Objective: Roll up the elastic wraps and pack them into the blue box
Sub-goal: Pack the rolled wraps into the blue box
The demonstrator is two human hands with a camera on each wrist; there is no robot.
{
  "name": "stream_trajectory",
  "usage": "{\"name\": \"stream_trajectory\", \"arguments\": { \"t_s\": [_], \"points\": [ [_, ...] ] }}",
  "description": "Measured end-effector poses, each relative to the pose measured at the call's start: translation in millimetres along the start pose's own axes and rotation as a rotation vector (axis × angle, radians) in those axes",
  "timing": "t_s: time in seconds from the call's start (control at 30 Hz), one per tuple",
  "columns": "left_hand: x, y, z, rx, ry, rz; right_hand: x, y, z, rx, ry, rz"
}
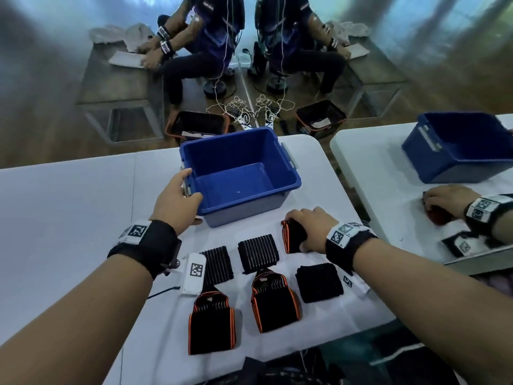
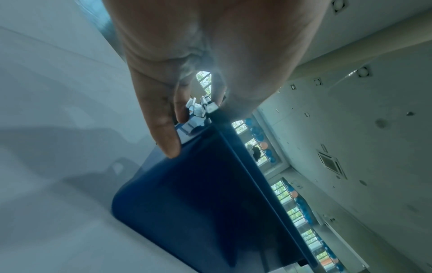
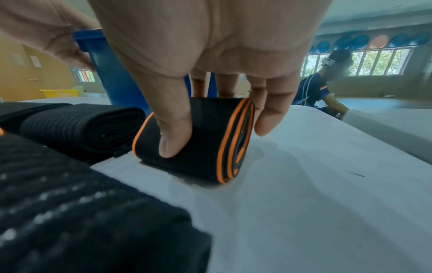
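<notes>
Where the white counter (image 1: 69,207) runs smooth and matte toward its far rounded corner, a blue box (image 1: 238,173) of hard, glossy plastic stands open-topped, rectangular with a rolled rim and pale grey latches on its short sides; nothing shows inside it. Bare counter stretches wide to the left of it, while the right edge of the counter falls away just past the right wrist, beside a mirror.

Near of the box lie the elastic wraps, ribbed black knit with orange piping. The left flat wrap (image 1: 212,301) and the middle flat wrap (image 1: 268,284) each stretch from a ribbed black end down to an orange-edged fold close to the near edge. A plain black folded wrap (image 1: 319,283) sits right of them, just apart.

The rolled wrap (image 3: 201,136) is a squat, slightly flattened coil, its orange edges spiralling at the end face, resting on the counter just near of the box's right corner. The right hand (image 1: 311,226) has its grip curled over this roll, thumb pressed on the near face and fingers down the far side and end.

The left hand (image 1: 177,201) has its grip closed round the box's left rim at the latch, thumb on the rim and fingers down the outer wall.
</notes>
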State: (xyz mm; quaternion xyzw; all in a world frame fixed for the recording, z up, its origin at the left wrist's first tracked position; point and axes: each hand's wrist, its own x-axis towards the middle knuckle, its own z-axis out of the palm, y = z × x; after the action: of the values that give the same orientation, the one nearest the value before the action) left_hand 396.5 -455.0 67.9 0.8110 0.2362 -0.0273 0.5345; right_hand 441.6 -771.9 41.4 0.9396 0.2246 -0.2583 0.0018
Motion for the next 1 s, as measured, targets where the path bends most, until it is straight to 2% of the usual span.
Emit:
{"name": "stream_trajectory", "arguments": {
  "t_s": [0.17,0.3,0.43,0.53,0.67,0.77,0.9,1.0],
  "points": [
    [-20,-14,-11,-0.044,0.050,-0.003,3,-2,-2,0.002,-0.016,-0.023],
    [-30,-19,-12,-0.075,0.050,-0.013,-2,-4,-15,0.124,-0.056,0.046],
    [-32,-17,-8,-0.085,0.022,-0.034,-20,-5,-63,0.265,-0.035,-0.001],
    [-33,-14,-7,-0.114,0.016,-0.047,-37,-25,-121,0.382,0.051,-0.122],
    [-38,-12,-10,-0.188,0.002,-0.064,-19,-78,-170,0.171,0.130,-0.274],
    [-42,-12,-14,-0.236,-0.021,-0.067,20,-122,-174,-0.017,-0.002,-0.330],
    [-44,-15,-15,-0.285,-0.033,-0.075,83,-170,-156,-0.255,-0.184,-0.354],
    [-42,-16,-14,-0.317,-0.041,-0.090,114,-198,-145,-0.327,-0.277,-0.379]
  ]
}}
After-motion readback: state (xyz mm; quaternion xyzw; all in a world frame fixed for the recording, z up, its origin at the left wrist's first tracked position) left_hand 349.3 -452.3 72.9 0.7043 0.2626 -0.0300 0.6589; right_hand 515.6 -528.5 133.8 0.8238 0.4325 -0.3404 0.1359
